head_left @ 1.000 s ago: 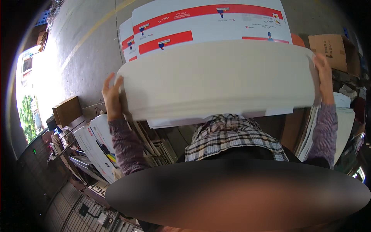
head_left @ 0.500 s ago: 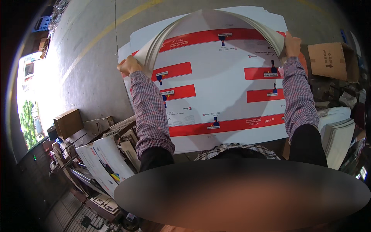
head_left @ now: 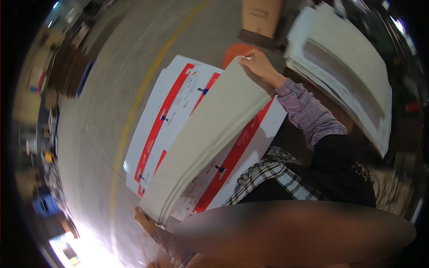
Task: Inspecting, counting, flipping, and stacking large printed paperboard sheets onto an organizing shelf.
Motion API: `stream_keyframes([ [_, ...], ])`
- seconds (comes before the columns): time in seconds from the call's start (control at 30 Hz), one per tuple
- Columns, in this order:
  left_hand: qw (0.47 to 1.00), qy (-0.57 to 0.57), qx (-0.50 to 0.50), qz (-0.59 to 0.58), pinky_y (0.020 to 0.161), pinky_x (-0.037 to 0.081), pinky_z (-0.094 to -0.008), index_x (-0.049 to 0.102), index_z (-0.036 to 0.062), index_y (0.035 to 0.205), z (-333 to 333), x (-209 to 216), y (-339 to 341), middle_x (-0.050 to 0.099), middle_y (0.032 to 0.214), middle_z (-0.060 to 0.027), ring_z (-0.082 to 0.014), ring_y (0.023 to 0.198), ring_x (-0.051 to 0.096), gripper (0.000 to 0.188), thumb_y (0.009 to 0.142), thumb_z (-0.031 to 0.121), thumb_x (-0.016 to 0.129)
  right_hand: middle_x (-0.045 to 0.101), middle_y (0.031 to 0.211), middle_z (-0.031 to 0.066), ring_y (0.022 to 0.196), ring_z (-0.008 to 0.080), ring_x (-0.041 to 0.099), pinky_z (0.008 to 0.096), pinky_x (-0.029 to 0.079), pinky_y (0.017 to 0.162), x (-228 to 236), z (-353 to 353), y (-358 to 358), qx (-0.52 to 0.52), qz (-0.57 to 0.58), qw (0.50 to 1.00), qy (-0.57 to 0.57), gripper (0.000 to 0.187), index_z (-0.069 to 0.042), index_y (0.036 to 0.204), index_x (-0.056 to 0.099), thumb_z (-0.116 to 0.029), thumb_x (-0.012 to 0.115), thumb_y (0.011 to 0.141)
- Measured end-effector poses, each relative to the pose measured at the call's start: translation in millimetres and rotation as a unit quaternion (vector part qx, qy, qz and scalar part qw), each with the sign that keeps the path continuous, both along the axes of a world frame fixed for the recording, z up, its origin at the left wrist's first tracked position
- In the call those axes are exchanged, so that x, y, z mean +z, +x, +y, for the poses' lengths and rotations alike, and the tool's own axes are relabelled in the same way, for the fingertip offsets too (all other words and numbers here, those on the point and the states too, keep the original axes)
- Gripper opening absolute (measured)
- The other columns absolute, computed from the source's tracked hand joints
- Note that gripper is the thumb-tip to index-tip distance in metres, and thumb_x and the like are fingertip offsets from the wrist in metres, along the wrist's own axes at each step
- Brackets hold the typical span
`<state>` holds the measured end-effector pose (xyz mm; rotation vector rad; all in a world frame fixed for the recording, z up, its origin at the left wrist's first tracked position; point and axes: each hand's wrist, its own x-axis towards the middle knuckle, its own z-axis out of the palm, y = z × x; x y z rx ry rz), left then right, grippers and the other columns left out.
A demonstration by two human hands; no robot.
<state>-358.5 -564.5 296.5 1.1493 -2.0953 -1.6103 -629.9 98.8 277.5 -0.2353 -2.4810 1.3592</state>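
A few large printed paperboard sheets (head_left: 208,129) are bent over in a curl, with their plain off-white backs showing. My right hand (head_left: 262,67) is closed on their far corner. At the near lower end, my left hand (head_left: 145,219) grips the opposite corner, its fingers partly hidden and dim. Beneath and beside the curled sheets lies a stack of white sheets with red bands and small dark blue pictures (head_left: 154,120). A rounded orange thing (head_left: 236,54) shows just beyond my right hand.
Right of me rises a stack of large plain off-white boards (head_left: 348,58). An upright brown carton (head_left: 261,18) stands at the far side. Grey floor (head_left: 96,134) with a yellow line (head_left: 129,120) runs to the left. Brown stacked goods (head_left: 67,71) and a blue object (head_left: 45,203) line the far left.
My view has turned to the right. The sheets have been pulled further back over, so their plain backs now face me. Both hands keep their hold on the corners.
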Motion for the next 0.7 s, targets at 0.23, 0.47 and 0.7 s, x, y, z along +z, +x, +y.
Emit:
stream_keyframes([
  [0.23, 0.966, -0.157, -0.201, 0.035, 0.057, 0.038, -0.0348, 0.052, -0.0064, 0.070, 67.7, 52.7, -107.4, 0.056, 0.069, -0.0076, -0.0153, 0.064, 0.045, 0.035, 0.088, 0.023, 0.053, 0.060, 0.074, 0.0060, 0.068, 0.0130, 0.056, 0.0300, 0.045, 0.062, 65.2, 120.2, 196.5, -0.115, -0.033, 0.971, -0.205, 0.025, 0.003, 0.083, 0.063, -0.020, 0.056, 0.088],
  [0.47, 0.839, -0.123, -0.476, 0.234, 0.071, 0.044, -0.0299, 0.063, -0.0080, 0.086, 250.9, 124.9, -202.4, 0.061, 0.083, -0.0063, -0.0134, 0.078, 0.053, 0.032, 0.089, 0.023, 0.056, 0.064, 0.084, 0.0067, 0.074, 0.0141, 0.060, 0.0272, 0.047, 0.066, 81.1, 176.1, 424.8, -0.378, -0.011, 0.890, -0.256, 0.026, 0.004, 0.092, 0.065, -0.021, 0.058, 0.089],
  [0.7, 0.783, 0.114, -0.597, 0.134, 0.068, 0.048, -0.0259, 0.066, 0.0000, 0.093, 495.0, 193.9, -291.6, 0.065, 0.083, -0.0040, -0.0115, 0.074, 0.060, 0.024, 0.093, 0.019, 0.050, 0.063, 0.098, 0.0075, 0.088, 0.0140, 0.061, 0.0279, 0.051, 0.078, 137.0, 246.0, 551.5, -0.428, 0.137, 0.840, -0.304, 0.031, 0.001, 0.104, 0.062, -0.027, 0.060, 0.091],
])
